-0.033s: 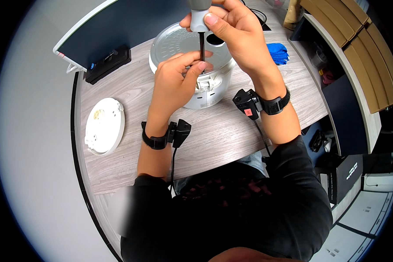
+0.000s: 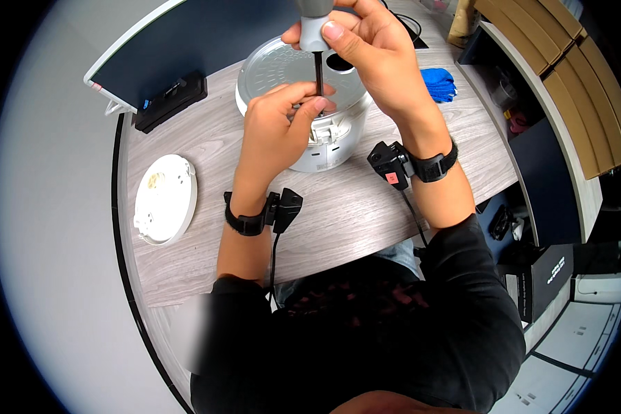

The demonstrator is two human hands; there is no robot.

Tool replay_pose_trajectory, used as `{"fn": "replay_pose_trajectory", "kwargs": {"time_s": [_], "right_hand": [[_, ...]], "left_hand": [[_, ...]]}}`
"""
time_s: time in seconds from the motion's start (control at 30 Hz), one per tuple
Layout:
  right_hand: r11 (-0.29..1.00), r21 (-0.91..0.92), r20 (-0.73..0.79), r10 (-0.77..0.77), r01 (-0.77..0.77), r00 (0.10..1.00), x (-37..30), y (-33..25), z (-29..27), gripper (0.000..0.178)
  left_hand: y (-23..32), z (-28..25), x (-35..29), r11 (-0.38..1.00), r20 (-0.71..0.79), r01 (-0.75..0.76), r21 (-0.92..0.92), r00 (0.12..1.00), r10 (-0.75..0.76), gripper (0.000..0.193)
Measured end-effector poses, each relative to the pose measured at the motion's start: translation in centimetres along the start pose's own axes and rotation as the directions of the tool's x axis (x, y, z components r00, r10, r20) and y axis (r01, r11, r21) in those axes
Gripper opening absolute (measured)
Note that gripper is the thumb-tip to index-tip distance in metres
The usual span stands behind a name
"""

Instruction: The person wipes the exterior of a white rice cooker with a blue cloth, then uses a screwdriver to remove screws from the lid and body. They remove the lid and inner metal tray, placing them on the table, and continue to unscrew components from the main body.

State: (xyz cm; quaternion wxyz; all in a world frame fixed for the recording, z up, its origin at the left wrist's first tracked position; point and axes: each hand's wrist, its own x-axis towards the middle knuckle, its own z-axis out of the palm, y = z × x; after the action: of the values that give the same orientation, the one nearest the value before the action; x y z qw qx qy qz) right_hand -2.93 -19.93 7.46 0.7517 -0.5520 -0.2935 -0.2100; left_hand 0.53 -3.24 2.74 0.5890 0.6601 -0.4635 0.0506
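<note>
My right hand (image 2: 383, 58) is closed around the grey handle of a screwdriver (image 2: 313, 33), held upright with its dark shaft pointing down. Low on that shaft, the thumb and forefinger of my left hand (image 2: 274, 131) pinch together beside the tip. The tip meets the near edge of a white, round appliance (image 2: 317, 160) that looks like a rice cooker; my fingers hide the exact spot. Its top is a silver metal disc (image 2: 265, 69) with a dark round hole. A white latch or hinge piece (image 2: 331, 131) shows on its near side.
A white round cover (image 2: 164, 203) lies at the left of the wooden desk (image 2: 338, 214). Behind stand a monitor (image 2: 207, 41) and a black case (image 2: 172, 102). A blue cloth (image 2: 439, 84) is at the right, near a shelf with cardboard boxes (image 2: 573, 90). Cables hang from both wrist devices.
</note>
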Motion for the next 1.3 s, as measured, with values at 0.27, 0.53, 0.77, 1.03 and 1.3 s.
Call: {"fn": "replay_pose_trajectory", "kwargs": {"time_s": [0.27,0.53,0.77,1.03,1.3], "right_hand": [[0.954,-0.276,-0.155,0.073,-0.114,0.985,-0.4,-1.6,2.3,0.030],[0.922,-0.347,-0.239,0.092,-0.174,0.967,-0.1,-3.2,2.6,0.037],[0.994,-0.063,-0.195,0.073,-0.087,0.978,0.0,-2.1,2.3,0.033],[0.835,-0.540,-0.124,0.046,-0.106,0.991,0.1,-2.8,1.2,0.026],[0.996,-0.083,-0.189,0.011,-0.027,0.982,0.3,-1.0,1.4,0.030]], "left_hand": [[0.7,0.5,0.1,0.991,-0.073,0.031,0.127,0.997,-0.022,0.008],[0.6,0.0,0.1,0.997,-0.020,0.024,0.070,1.000,-0.023,0.010],[0.4,0.4,0.1,0.997,-0.062,0.028,0.075,0.998,-0.023,0.009],[0.8,0.5,0.1,0.987,-0.091,0.021,0.159,0.996,-0.007,0.011],[0.9,-0.3,0.2,0.989,-0.004,0.018,0.148,1.000,-0.017,0.010]]}}
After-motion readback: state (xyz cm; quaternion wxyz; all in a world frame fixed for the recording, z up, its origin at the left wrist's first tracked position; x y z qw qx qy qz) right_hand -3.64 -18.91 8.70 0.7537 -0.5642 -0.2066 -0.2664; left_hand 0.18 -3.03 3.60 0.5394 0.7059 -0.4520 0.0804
